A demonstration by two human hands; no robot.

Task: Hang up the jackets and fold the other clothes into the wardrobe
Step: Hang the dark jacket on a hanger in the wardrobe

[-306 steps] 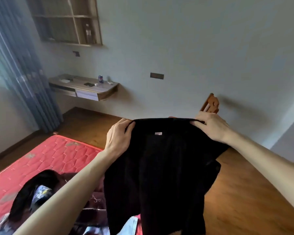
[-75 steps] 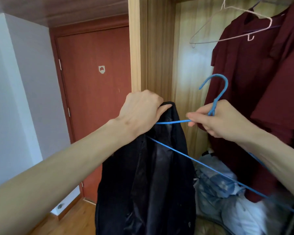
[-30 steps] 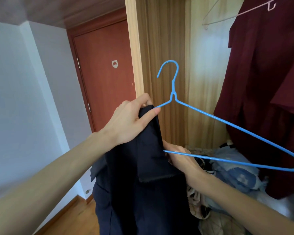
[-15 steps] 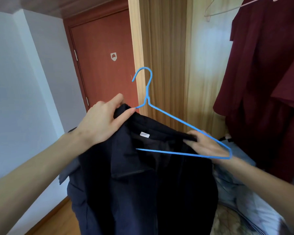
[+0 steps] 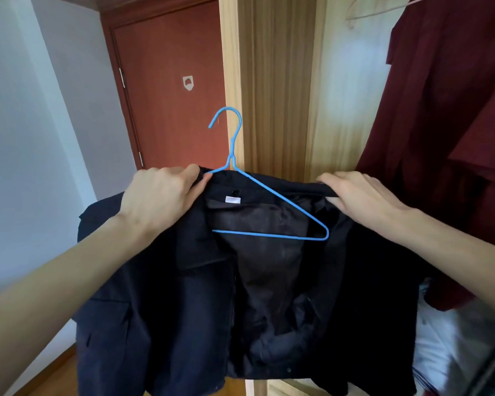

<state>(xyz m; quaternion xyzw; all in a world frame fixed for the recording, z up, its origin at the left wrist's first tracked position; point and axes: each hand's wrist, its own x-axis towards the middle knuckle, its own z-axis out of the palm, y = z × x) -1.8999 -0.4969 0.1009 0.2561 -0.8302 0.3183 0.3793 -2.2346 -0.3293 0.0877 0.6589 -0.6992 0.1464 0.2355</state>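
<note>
A dark jacket [image 5: 160, 295] hangs open-fronted in mid-air in front of the person, held up by both hands at its collar line. The left hand [image 5: 160, 195] grips the collar at about 10 o'clock from the jacket's middle, its fingers [image 5: 183, 172] curled over the top edge of the cloth and pinching it just beside the neck of a blue wire hanger [image 5: 272, 195]. The right hand [image 5: 363, 195] grips the other shoulder at about 2 o'clock, fingers [image 5: 335, 178] bent over the edge and thumb under it, holding the cloth.

The hanger sits partly inside the jacket: its hook stands up at 12 o'clock above the collar, its right arm and bottom bar show against the black lining, and its left arm is hidden under the left shoulder of the jacket. A small white label [image 5: 232, 199] and a dark button show just below the collar, between the two hands.

Behind the jacket at 12 o'clock stands the light wooden side panel of the wardrobe [image 5: 269, 81]. At 3 o'clock, inside it, dark red clothes [image 5: 440, 124] hang, touching or nearly touching the jacket's right side, I cannot tell which. A pale hanger [image 5: 377, 11] shows at 1 o'clock near the top. A red-brown door [image 5: 169, 52] stands at 11 o'clock, with a grey wall [image 5: 26, 124] at 9 o'clock. Pale, blurred cloth [image 5: 455, 352] lies at 4 o'clock low in the wardrobe
</note>
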